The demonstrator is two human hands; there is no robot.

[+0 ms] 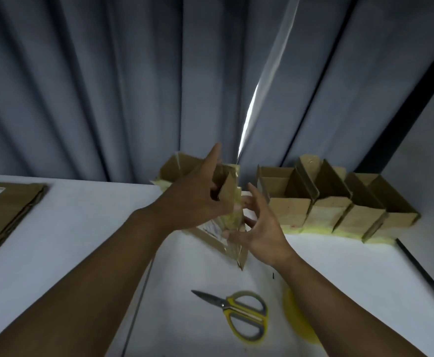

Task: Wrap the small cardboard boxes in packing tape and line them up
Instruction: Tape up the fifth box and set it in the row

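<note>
Hands: two, bare, meeting over the middle of the bench (69,240).
Left grip: the left hand (195,197) clasps the held box (226,194) from above, fingers curled on its top flap, index finger pointing up.
Right grip: the right hand (262,230) holds the same box from the right, thumb on the near face and curved fingers at the far side.
Held box: one, small, brown cardboard, tilted above the bench, with glossy clear film over its lower face.
Tape strip (252,109): one, clear and shiny, a narrow band stretched from the box top up out of view.
Row of boxes (326,212): four as far as the blur allows, open-topped, side by side at the back right, yellowish at their bases.
Lone box (177,168): one, open, behind the left hand.
Scissors (239,313): one pair, steel blades, yellow loop handles, lying flat near the front.
Yellow round shape (298,320): one, beside the scissors, too blurred to name.
Flat cardboard stack (7,207): one pile, at the left edge.
Curtain (82,86): grey, pleated, behind the bench.
Bench surface: white, smooth.
</note>
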